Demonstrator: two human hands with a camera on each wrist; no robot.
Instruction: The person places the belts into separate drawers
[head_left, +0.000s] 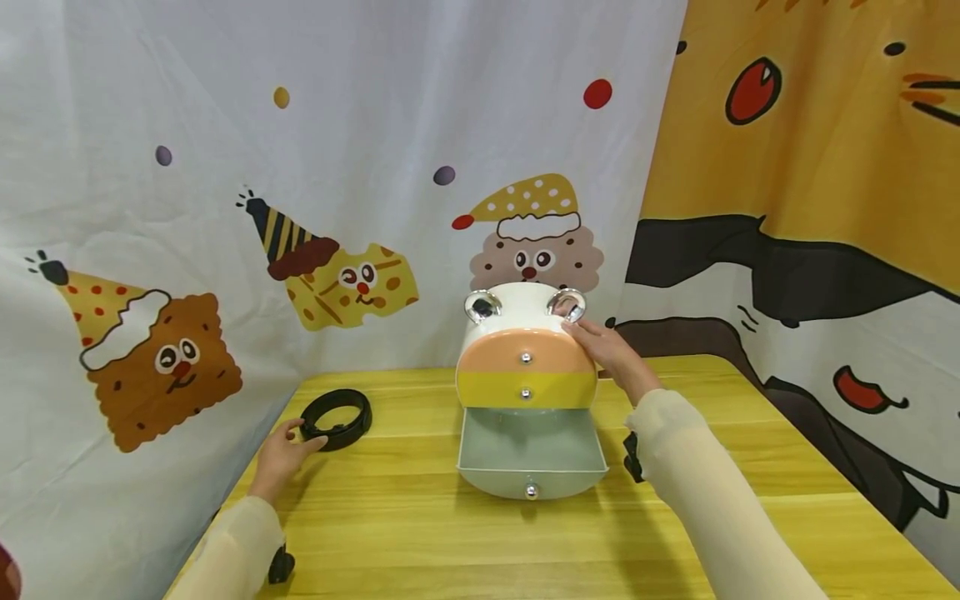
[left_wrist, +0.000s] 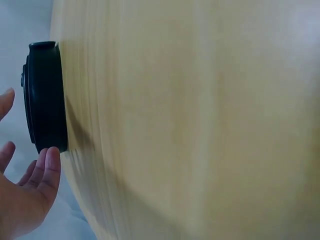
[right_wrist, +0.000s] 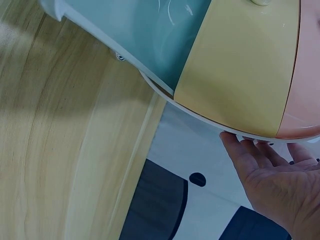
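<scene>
On the left of the table lies a coiled black belt (head_left: pixel 348 435), standing on its edge as a ring. My left hand (head_left: pixel 283 458) is at its near side, thumb and fingers spread apart; in the left wrist view the fingertips (left_wrist: pixel 52 159) reach the belt's lower end and the thumb is away from it. A small frog-shaped drawer cabinet (head_left: pixel 525 304) stands at centre right. Its grey-green bottom drawer (head_left: pixel 487 482) is pulled out, while the orange and yellow drawers above are closed. My right hand (head_left: pixel 611 354) rests on the cabinet's upper right side with extended fingers.
The yellow wood-grain table (head_left: pixel 405 533) ends at a back edge against a white cartoon-printed curtain (head_left: pixel 375 125). An orange cartoon curtain (head_left: pixel 697 167) hangs on the right. Small black devices sit on both wrists, such as the left device (head_left: pixel 281 567).
</scene>
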